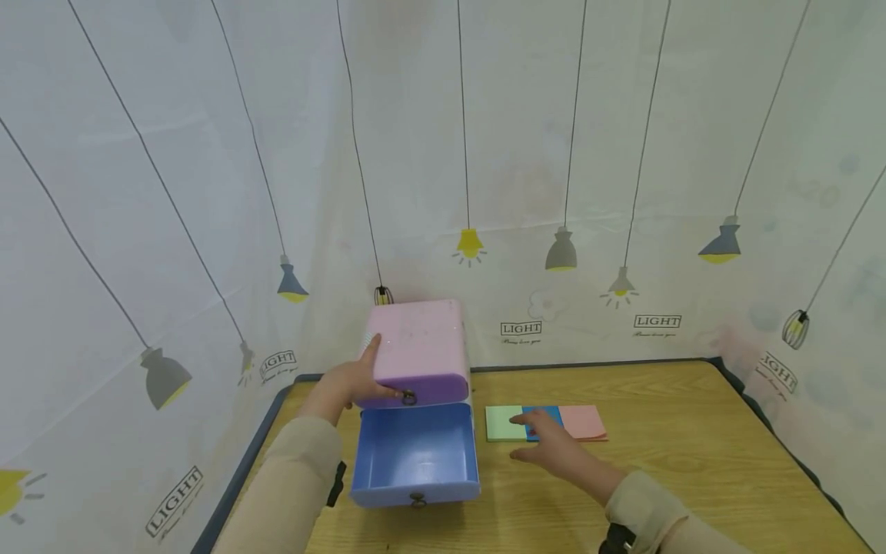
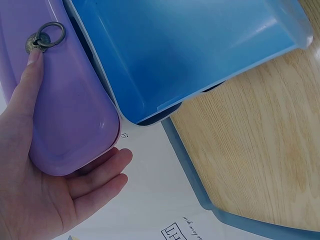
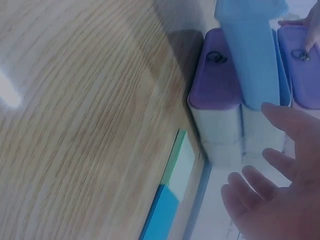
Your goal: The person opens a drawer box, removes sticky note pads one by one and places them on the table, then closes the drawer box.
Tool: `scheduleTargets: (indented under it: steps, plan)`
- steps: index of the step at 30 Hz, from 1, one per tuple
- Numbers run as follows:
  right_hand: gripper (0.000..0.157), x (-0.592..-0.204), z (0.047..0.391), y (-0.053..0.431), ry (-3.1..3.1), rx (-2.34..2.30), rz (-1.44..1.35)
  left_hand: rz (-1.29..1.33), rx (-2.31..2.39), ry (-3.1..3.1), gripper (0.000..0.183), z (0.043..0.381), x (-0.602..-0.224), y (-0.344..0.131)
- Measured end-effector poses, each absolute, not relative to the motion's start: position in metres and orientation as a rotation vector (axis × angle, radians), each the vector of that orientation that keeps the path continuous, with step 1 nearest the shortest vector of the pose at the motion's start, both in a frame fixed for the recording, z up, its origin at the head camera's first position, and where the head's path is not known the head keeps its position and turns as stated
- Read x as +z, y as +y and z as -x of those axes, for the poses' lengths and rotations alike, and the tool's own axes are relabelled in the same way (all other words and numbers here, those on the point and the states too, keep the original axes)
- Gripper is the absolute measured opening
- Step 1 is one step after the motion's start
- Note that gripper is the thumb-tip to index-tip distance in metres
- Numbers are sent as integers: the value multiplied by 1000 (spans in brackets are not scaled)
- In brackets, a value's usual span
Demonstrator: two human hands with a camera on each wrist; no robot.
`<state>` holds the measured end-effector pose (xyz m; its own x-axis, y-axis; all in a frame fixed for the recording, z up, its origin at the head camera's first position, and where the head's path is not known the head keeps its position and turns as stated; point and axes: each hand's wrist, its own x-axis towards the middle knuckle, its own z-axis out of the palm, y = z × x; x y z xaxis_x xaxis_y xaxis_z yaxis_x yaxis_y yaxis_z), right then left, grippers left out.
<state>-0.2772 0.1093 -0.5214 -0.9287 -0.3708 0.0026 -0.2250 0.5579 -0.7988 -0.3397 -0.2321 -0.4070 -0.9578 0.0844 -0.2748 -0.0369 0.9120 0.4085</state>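
A small drawer cabinet with a pink top stands toward the left of the table. Its blue drawer is pulled out and looks bare inside. My left hand grips the cabinet's upper left corner, thumb across the purple top drawer front beside its ring pull, other fingers along the side and top. My right hand hangs with parted fingers over colored note pads, green, blue and pink, holding nothing.
Below the blue drawer, a purple bottom drawer is closed. The wood-grain table has a dark edge strip, and a curtain printed with lamps rises behind it. The blue drawer juts out toward me between both arms.
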Motion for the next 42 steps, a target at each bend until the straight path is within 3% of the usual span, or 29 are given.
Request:
scheduleTargets:
  steps: [13, 25, 42]
  plan:
    - [53, -499, 254, 77, 2464, -1280, 712, -39, 597, 2797, 123, 338, -404, -231]
    - [43, -507, 248, 59, 2456, -1209, 814, -45, 638, 2775, 122, 342, -407, -231]
    - [40, -517, 244, 53, 2327, -1311, 728, -39, 625, 2773, 122, 340, -406, -232]
